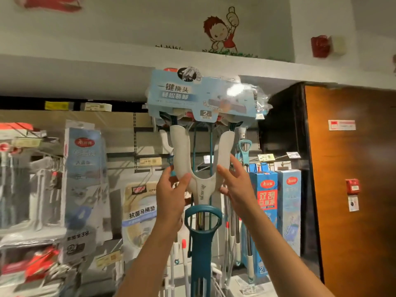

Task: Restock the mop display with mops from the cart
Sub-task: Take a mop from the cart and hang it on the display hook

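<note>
I hold a sponge mop upright against the display. Its white Y-shaped yoke (201,168) rises to a head wrapped in light blue packaging (201,97) just under the top shelf. My left hand (171,194) grips the yoke's left arm near the fork, thumb across its front. My right hand (235,185) touches the right arm, fingers mostly straight and spread. Below the fork sit the teal squeeze handle (202,228) and the metal pole. Other mops (242,146) hang behind on the display rack.
Blue boxed mops (276,202) stand at the right, with a dark panel and a wooden door (351,189) beyond. Packaged goods (85,181) and a toilet-seat cushion pack (141,211) hang at the left. A white ledge (85,71) runs overhead. No cart is in view.
</note>
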